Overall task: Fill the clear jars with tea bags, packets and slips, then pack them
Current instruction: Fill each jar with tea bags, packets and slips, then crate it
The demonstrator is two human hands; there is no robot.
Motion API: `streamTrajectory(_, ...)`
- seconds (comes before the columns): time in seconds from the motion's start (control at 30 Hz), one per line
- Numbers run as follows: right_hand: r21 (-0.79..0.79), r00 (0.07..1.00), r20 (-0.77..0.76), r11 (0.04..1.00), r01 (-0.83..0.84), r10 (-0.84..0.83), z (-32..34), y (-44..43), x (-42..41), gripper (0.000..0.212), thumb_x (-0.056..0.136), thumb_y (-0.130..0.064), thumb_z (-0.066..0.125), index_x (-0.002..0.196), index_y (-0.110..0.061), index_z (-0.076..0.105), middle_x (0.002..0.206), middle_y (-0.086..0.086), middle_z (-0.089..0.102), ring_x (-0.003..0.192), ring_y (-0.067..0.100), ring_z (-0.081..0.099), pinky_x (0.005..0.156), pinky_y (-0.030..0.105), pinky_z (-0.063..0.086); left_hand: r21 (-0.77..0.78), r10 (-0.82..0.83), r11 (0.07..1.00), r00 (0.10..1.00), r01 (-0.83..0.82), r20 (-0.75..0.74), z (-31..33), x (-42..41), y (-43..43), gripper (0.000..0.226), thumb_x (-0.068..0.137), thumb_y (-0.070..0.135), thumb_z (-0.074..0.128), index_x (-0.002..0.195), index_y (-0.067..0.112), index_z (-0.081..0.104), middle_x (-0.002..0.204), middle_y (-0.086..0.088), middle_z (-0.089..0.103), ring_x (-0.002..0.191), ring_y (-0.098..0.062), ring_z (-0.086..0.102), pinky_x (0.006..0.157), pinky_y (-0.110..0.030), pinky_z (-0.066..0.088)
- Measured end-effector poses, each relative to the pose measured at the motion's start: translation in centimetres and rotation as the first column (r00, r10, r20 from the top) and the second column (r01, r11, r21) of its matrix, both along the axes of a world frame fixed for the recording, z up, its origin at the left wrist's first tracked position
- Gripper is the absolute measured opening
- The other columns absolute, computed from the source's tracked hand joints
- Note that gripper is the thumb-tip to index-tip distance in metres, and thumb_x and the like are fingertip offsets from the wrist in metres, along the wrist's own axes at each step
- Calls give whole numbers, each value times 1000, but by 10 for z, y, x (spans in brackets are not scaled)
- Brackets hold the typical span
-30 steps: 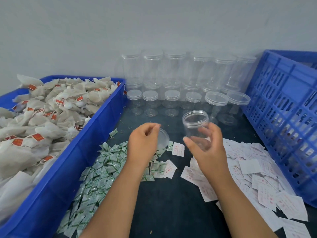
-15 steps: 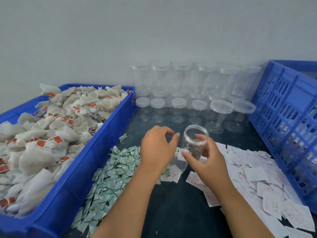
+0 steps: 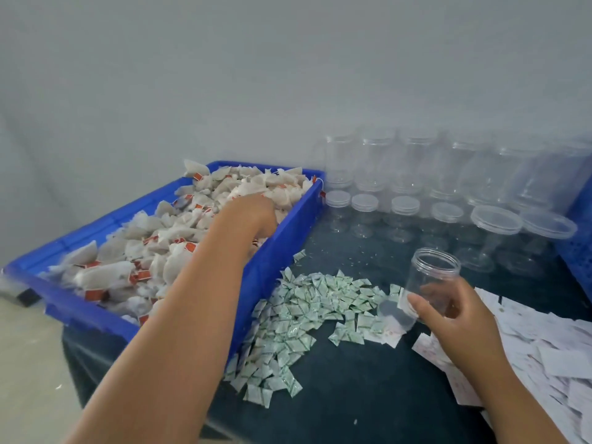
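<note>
My right hand (image 3: 455, 318) grips an open, empty clear jar (image 3: 431, 277), tilted, just above the table. Its clear lid (image 3: 391, 313) lies on the table beside the jar's base. My left hand (image 3: 256, 213) reaches into the blue bin (image 3: 282, 248) and is down among the white tea bags (image 3: 179, 238) with red tags; its fingers are buried, so I cannot see whether they hold a bag. A heap of green-and-white packets (image 3: 301, 312) lies between the bin and the jar. White paper slips (image 3: 551, 350) spread under and right of my right hand.
Rows of lidded clear jars (image 3: 445, 193) stand stacked against the wall at the back. A blue lattice crate (image 3: 579, 238) stands at the far right edge. The table top (image 3: 352, 395) is dark, and its left edge runs under the bin.
My left hand left the lid on the table and moved left into the tea bag bin. The right hand keeps the jar. The view has swung left.
</note>
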State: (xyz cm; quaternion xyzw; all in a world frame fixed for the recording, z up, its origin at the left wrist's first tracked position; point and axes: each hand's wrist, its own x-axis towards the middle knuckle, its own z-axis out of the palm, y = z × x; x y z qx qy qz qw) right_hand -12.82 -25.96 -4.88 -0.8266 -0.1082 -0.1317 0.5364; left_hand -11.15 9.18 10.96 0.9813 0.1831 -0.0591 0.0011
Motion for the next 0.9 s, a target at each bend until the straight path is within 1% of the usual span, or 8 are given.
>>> streamTrajectory(0.1,-13,1000,-10,1000,-16,16,1,1,-2,35,76,-70,74,104,-53,62,104,-36,70,93,-13,64,72,28,48,-123,-45,992,998,40,-41,-24,1,24,57,96,7,57,149,28,56,144,-4,61,116,-27,61,94,-39,51)
streamTrajectory(0.2,-25,999,-13,999,-31,30,-1,1,-3,39,75,-71,73,105,-48,64,104,-35,71,94,-12,65,72,27,48,-238,-65,969,998,63,-2,-40,6,34,47,97,13,63,141,27,64,136,-2,64,108,-23,63,87,-36,51)
streamTrajectory(0.37,-34,999,-36,999,-33,32,-3,0,-1,42,76,-71,74,107,-45,65,104,-33,71,94,-11,65,73,27,49,-196,-96,977,995,87,-37,-47,11,39,35,101,15,56,134,21,64,122,-3,67,100,-22,62,85,-35,50)
streamTrajectory(0.47,-33,998,-51,999,-33,32,-3,1,0,42,77,-71,74,110,-47,63,105,-33,71,94,-12,66,74,27,50,-234,10,972,995,14,102,-48,17,40,19,100,10,54,115,8,66,104,-8,68,86,-22,62,68,-33,46)
streamTrajectory(0.53,-31,998,-61,999,-36,35,-2,2,0,41,77,-71,74,110,-48,62,105,-33,71,93,-13,66,74,28,52,-300,148,951,964,-76,223,-44,21,41,22,97,2,57,117,-1,64,103,-14,67,87,-27,63,70,-36,49)
streamTrajectory(0.63,-18,998,-56,999,-32,31,-1,2,0,44,75,-73,74,110,-50,61,107,-33,71,95,-11,67,74,28,52,-494,301,869,816,-21,494,-29,23,45,25,95,-2,53,117,-7,64,92,-17,67,77,-26,64,62,-36,51)
streamTrajectory(0.73,-10,997,-54,999,-47,46,0,3,-2,44,75,-74,73,111,-51,62,109,-33,71,97,-11,66,75,26,50,-622,372,765,674,165,638,-10,9,29,21,98,9,49,112,8,65,91,-8,75,75,-15,72,51,-21,46)
streamTrajectory(0.9,-27,988,-89,991,-130,127,0,4,-3,37,81,-63,81,108,-44,66,107,-29,73,95,-4,69,75,24,50,-719,317,530,681,451,661,15,-13,-25,16,101,18,51,111,24,61,90,4,80,80,-11,76,66,-28,58)
